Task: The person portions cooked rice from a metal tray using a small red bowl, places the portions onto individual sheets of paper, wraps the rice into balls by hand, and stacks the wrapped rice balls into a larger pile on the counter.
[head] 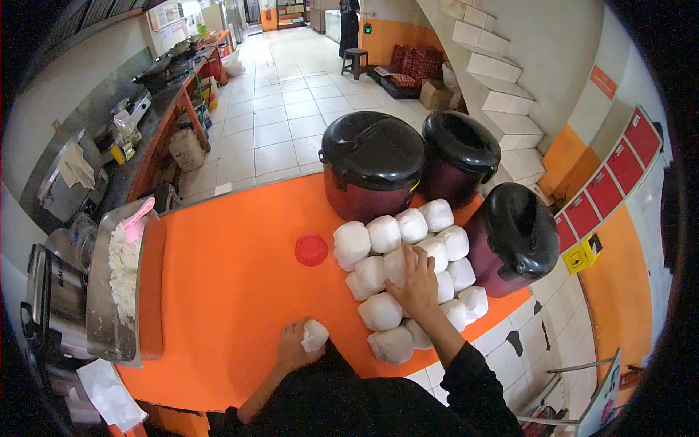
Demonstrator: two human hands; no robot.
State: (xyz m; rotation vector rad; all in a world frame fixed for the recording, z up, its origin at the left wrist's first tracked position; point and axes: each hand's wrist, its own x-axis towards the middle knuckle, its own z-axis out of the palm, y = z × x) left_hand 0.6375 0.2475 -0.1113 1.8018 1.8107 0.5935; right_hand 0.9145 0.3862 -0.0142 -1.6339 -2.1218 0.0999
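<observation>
Near the front edge of the orange table (229, 262), my left hand (295, 344) holds a white paper-wrapped bundle (315, 335). My right hand (413, 284) lies over the stacked white bundles, its fingers around one bundle (394, 267) in the upper layer. The stack of similar rounded white bundles (352, 244) covers the right part of the table, in rows and partly in layers. A small red plastic bowl (311, 249) sits left of the stack. At the table's left end stands a metal tray (152, 284) of white rice (124, 273) with a pink scoop (136, 219) in it.
Three dark red insulated containers with black lids (374, 150) (461, 142) (516, 229) stand behind and right of the stack. A metal cooker (52, 311) is left of the tray; white paper sheets (112, 394) lie at the front-left corner. Farther off, a person (349, 27) stands near a stool (355, 54).
</observation>
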